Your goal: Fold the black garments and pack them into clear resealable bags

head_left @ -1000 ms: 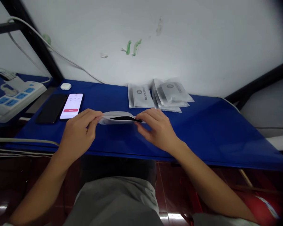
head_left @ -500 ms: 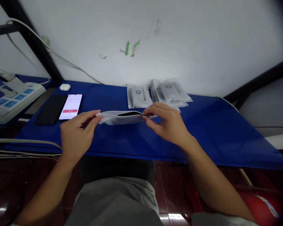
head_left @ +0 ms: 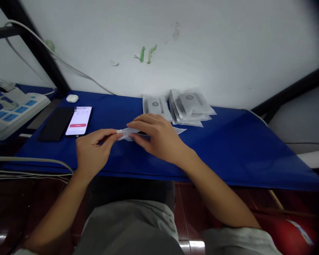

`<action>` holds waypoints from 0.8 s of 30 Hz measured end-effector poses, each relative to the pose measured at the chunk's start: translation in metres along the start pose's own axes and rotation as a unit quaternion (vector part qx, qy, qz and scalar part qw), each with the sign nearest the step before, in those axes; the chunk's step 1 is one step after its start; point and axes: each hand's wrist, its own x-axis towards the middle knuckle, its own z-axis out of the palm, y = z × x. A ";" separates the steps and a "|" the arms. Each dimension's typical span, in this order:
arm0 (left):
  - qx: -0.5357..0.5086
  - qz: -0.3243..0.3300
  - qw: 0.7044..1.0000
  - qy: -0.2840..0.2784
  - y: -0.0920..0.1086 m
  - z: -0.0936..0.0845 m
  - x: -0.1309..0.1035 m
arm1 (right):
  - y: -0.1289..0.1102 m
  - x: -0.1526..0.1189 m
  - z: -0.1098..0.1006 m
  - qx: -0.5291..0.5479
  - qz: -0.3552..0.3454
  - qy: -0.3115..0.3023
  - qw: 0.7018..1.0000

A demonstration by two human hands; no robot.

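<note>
A frosted white zip bag (head_left: 126, 133) is held upright above the blue table, with something dark showing inside its mouth. My left hand (head_left: 95, 150) pinches the bag's left end, where a small white slider sits, between thumb and fingers. My right hand (head_left: 155, 136) is closed over the top edge, close to the left fingertips, thumb on the near side. The bag's right corner (head_left: 180, 130) sticks out beyond my right hand. The middle of the bag is hidden behind that hand.
Filled frosted bags with printed lettering lie at the wall: one bag (head_left: 156, 106) and a stack (head_left: 192, 104) to its right. Further left are a lit phone (head_left: 79, 120), a black phone (head_left: 55, 124), a white earbud case (head_left: 72, 98) and a power strip (head_left: 18, 111).
My right hand has slid left along the bag's top edge, from its right end to near my left hand. My left hand has shifted slightly right, still pinching the bag.
</note>
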 end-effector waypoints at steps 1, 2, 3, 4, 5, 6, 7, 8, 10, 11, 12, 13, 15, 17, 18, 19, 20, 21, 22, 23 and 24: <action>0.004 0.017 1.000 -0.009 -0.001 0.000 0.000 | -0.001 0.003 0.003 0.003 -0.002 -0.005 1.000; 0.009 0.033 0.999 -0.017 -0.001 -0.001 -0.001 | -0.001 0.005 0.005 0.006 -0.003 -0.008 1.000; 0.014 0.045 0.999 -0.023 -0.002 -0.002 -0.001 | -0.002 0.007 0.007 0.009 -0.004 -0.010 1.000; 0.018 0.056 0.998 -0.028 -0.002 -0.002 -0.001 | -0.002 0.008 0.008 0.011 -0.005 -0.010 1.000; 0.021 0.064 0.997 -0.032 -0.003 -0.003 -0.001 | -0.002 0.008 0.009 0.012 -0.006 -0.010 1.000; 0.023 0.073 0.996 -0.035 -0.003 -0.003 -0.001 | -0.003 0.009 0.009 0.013 -0.007 -0.011 1.000; 0.024 0.080 0.996 -0.037 -0.003 -0.004 -0.001 | -0.003 0.009 0.009 0.013 -0.010 -0.012 1.000; 0.024 0.088 0.995 -0.037 -0.003 -0.004 -0.001 | -0.003 0.009 0.009 0.014 -0.012 -0.013 1.000; 0.025 0.101 0.994 -0.030 -0.002 -0.004 0.000 | -0.004 0.010 0.009 0.015 -0.016 -0.015 1.000; 0.027 0.108 0.994 -0.025 -0.002 -0.003 0.000 | -0.004 0.010 0.009 0.017 -0.019 -0.016 1.000; 0.029 0.114 0.993 -0.022 -0.002 -0.003 0.001 | -0.005 0.010 0.009 0.018 -0.021 -0.017 0.999; 0.032 0.121 0.992 -0.021 -0.001 -0.002 0.001 | -0.005 0.010 0.008 0.019 -0.023 -0.018 0.999; 0.038 0.137 0.990 -0.023 0.000 -0.001 0.001 | -0.005 0.010 0.008 0.020 -0.028 -0.021 0.999; 0.043 0.151 0.987 -0.023 0.001 0.001 0.000 | -0.006 0.010 0.007 0.018 -0.029 -0.023 0.999; 0.045 0.157 0.986 -0.022 0.001 0.002 -0.001 | -0.006 0.010 0.007 0.015 -0.029 -0.025 0.999; 0.046 0.162 0.986 -0.020 0.001 0.003 -0.002 | -0.007 0.009 0.006 0.012 -0.028 -0.026 0.999; 0.048 0.165 0.985 -0.019 0.001 0.004 -0.003 | -0.006 0.008 0.006 0.007 -0.028 -0.027 0.999; 0.051 0.168 0.984 -0.017 0.000 0.004 -0.004 | -0.006 0.007 0.005 0.002 -0.027 -0.028 0.999; 0.053 0.169 0.984 -0.013 0.000 0.003 -0.005 | -0.005 0.006 0.004 -0.002 -0.026 -0.028 0.999; 0.056 0.167 0.984 -0.007 -0.001 0.003 -0.005 | -0.004 0.005 0.003 -0.006 -0.024 -0.028 0.999; 0.057 0.160 0.985 -0.002 -0.002 0.002 -0.005 | -0.003 0.003 0.002 -0.010 -0.021 -0.027 0.999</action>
